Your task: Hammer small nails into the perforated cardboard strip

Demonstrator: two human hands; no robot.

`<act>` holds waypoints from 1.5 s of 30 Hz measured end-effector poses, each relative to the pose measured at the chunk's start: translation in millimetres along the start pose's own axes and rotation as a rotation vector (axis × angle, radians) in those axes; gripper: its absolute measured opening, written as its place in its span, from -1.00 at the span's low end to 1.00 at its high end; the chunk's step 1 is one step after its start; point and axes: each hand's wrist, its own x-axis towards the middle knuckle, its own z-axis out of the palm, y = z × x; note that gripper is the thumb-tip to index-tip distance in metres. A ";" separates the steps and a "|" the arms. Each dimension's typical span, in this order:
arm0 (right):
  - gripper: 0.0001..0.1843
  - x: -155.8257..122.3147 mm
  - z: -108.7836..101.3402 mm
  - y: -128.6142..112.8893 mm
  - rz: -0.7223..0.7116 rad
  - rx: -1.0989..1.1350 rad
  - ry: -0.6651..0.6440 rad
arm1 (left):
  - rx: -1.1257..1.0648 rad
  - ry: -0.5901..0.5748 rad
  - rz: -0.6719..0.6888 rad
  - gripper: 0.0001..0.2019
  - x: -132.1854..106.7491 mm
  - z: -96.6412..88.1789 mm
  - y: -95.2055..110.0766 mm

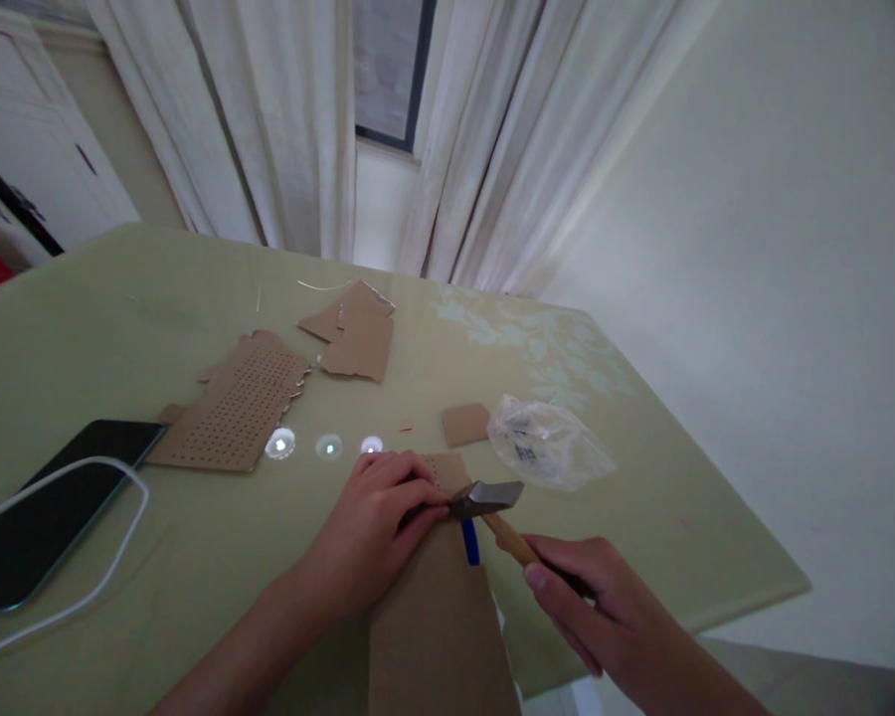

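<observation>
My left hand [377,522] rests on a brown cardboard strip [437,617] near the table's front edge, its fingers pinched together at the strip's top end on something I cannot make out. My right hand [589,602] grips the wooden handle of a small hammer [492,502]. The hammer's metal head lies just right of my left fingertips, over the perforated end of the strip. A short blue object [469,542] shows beside the strip below the hammer head.
A perforated cardboard sheet [243,408], more cardboard scraps [354,333] and a small cardboard square [464,425] lie on the greenish table [156,288]. A crumpled clear plastic bag [544,443] is at the right. A dark phone [52,507] with a white cable [111,567] lies left.
</observation>
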 end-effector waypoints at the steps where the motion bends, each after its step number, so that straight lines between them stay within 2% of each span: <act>1: -0.45 0.4 0.3 0.4 0.000 0.006 -0.003 | -0.004 0.005 0.001 -0.84 0.1 0.3 0.0; 9: -0.42 0.3 5.2 7.5 -0.005 0.066 0.018 | -0.061 0.026 -0.035 -0.87 -1.6 3.2 -2.2; 16: -0.45 -4.3 -1.0 3.0 -0.044 0.108 0.066 | -0.158 0.030 -0.060 -0.76 -1.6 1.5 -0.6; 22: -0.49 -3.0 2.3 2.7 -0.035 0.048 0.034 | -0.176 0.017 -0.116 -0.88 -0.7 2.2 -1.9; 28: -0.48 -1.8 5.5 3.8 0.004 0.039 0.001 | -0.163 0.035 -0.121 -0.90 0.3 3.2 -0.3; 36: -0.47 -0.5 4.6 1.4 -0.014 0.029 -0.004 | -0.156 0.019 -0.128 -0.68 0.0 1.8 0.2; 40: -0.48 0.5 3.7 -2.7 -0.027 0.037 0.030 | -0.164 0.020 -0.128 -0.65 -0.4 1.8 1.2; 45: -0.43 5.9 5.4 -5.4 -0.056 -0.036 0.020 | -0.142 0.029 -0.168 -0.44 -1.1 1.5 0.8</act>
